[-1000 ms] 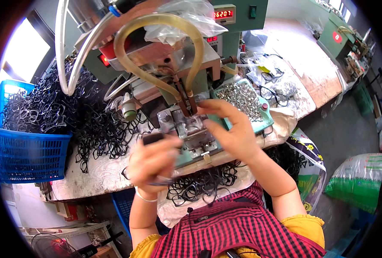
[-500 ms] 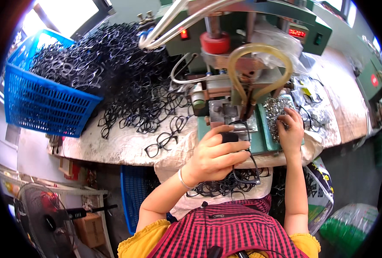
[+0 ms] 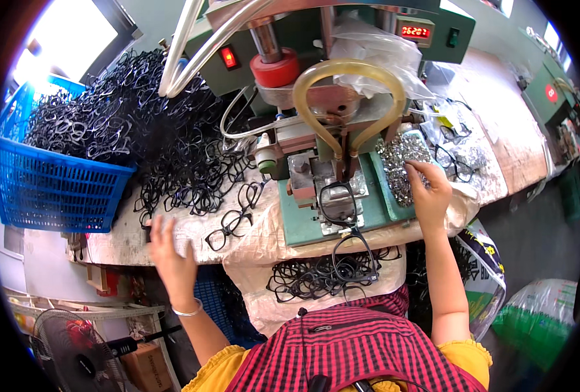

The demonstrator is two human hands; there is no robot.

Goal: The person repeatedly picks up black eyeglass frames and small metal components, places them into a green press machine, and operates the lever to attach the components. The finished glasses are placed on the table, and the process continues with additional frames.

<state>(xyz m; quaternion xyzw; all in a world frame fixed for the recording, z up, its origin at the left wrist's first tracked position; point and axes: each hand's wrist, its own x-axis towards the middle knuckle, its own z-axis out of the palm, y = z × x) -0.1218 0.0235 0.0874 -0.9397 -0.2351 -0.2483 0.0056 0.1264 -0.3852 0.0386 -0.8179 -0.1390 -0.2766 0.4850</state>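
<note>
A black eyeglass frame (image 3: 351,230) hangs in the press (image 3: 303,163), one rim under the tool and the other over the bench edge; neither hand touches it. My left hand (image 3: 172,261) is at the left front of the bench, fingers apart and slightly blurred, nothing visible in it. Nearest to it are loose black eyeglass frames (image 3: 228,228). At the right, my right hand (image 3: 430,193) is over a green tray (image 3: 386,196) of small metal parts (image 3: 401,160). Its thumb and forefinger are pinched together; whatever is between them is too small to make out.
A big heap of black eyeglass frames (image 3: 172,130) spills from a blue basket (image 3: 61,189) at the left. More frames (image 3: 303,277) lie on cloth over my lap. A yellowish hose (image 3: 349,68) loops before the press. Plastic bags (image 3: 460,157) lie at the right; a fan (image 3: 74,346) stands lower left.
My left hand has let go of the eyeglass frame at the press and moved left, opening. My right hand now pinches over the metal parts. The whole view has shifted.
</note>
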